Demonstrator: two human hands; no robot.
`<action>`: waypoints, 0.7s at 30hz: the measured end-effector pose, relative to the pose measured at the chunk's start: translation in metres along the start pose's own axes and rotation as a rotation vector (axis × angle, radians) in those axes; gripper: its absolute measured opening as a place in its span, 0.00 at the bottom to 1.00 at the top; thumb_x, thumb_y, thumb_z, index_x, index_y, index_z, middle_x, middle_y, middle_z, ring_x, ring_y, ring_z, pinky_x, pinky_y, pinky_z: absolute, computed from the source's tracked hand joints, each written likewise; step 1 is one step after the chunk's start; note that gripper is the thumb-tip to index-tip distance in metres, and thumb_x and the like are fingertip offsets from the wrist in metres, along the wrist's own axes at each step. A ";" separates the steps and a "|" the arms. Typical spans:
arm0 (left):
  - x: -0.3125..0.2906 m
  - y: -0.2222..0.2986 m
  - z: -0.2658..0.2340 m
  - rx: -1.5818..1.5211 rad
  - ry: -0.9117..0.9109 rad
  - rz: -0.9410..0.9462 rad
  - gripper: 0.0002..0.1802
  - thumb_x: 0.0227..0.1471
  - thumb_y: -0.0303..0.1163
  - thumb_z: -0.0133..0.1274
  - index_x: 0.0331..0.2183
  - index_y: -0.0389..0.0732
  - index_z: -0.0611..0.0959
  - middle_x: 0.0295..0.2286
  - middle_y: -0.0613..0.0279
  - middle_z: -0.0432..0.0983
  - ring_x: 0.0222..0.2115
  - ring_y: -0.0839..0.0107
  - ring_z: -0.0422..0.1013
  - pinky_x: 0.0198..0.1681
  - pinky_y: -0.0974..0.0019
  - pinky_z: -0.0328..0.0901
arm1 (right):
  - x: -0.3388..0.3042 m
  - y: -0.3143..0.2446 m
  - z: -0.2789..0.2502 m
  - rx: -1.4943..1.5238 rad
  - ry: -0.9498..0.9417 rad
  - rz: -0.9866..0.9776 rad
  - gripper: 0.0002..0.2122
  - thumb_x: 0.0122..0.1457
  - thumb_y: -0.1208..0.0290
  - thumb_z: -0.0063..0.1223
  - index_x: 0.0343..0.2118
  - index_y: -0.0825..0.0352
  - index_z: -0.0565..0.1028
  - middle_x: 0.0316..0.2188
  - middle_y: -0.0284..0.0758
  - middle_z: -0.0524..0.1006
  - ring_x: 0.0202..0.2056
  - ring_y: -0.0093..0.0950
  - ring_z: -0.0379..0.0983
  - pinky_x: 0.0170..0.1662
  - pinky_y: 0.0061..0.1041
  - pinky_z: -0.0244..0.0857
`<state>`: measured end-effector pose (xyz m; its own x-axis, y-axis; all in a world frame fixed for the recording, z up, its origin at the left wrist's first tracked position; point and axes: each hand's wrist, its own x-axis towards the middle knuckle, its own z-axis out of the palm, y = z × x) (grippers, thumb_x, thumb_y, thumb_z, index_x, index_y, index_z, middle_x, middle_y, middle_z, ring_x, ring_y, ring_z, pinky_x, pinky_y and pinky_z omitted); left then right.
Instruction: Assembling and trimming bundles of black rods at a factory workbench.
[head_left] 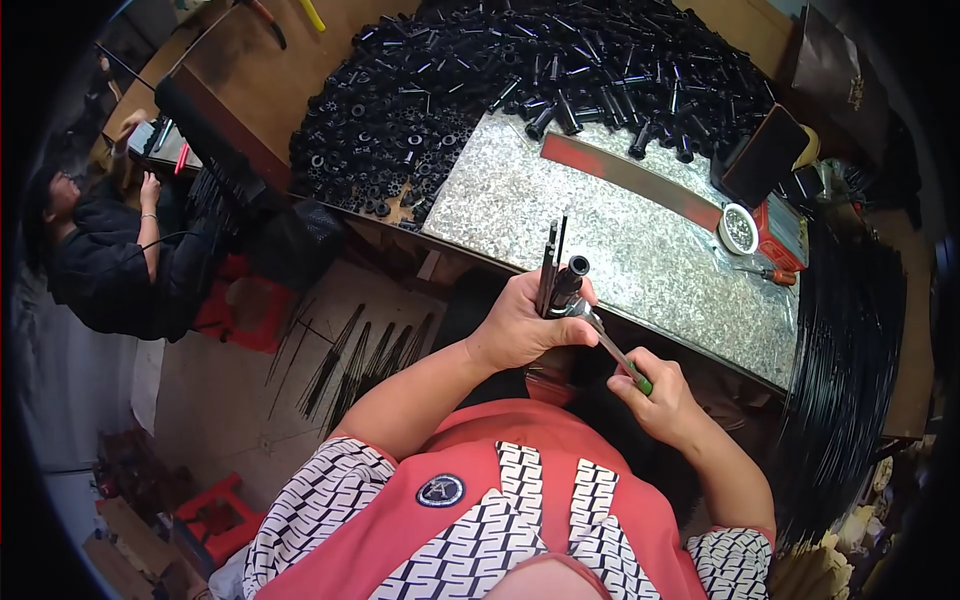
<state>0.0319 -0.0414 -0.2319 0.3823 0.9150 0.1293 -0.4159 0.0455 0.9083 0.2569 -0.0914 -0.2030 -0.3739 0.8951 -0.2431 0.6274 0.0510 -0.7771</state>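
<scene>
Above my lap, by the near edge of the speckled tabletop (520, 215), my left hand (520, 325) is closed around a black tubular part (568, 288) with a round open end. Thin black rods (549, 262) stand up beside the tube in the same grip. My right hand (665, 400) grips a metal wrench-like tool (614, 349) with green on its handle. The tool's head meets the lower part of the tube at my left thumb; my fingers partly hide how they join.
Piled black tubes (610, 60) and rings (360, 150) cover the back. A flat metal bar (630, 180), white cup (738, 230) and screwdriver (775, 275) lie on the table. Long black rods (850, 380) hang at right. A co-worker (115, 250) sits left near a red stool (245, 310).
</scene>
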 end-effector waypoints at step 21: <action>-0.007 -0.009 -0.020 0.064 0.081 0.056 0.27 0.44 0.27 0.65 0.45 0.31 0.72 0.18 0.76 0.65 0.21 0.87 0.60 0.27 0.81 0.55 | 0.028 0.021 -0.109 -0.375 0.736 -0.095 0.06 0.57 0.74 0.53 0.31 0.70 0.69 0.20 0.48 0.70 0.23 0.45 0.69 0.27 0.33 0.61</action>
<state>0.0164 -0.0404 -0.2487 0.2906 0.9450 0.1500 -0.3798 -0.0299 0.9246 0.3342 -0.0166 -0.1631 0.0237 0.9339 0.3566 0.8503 0.1687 -0.4985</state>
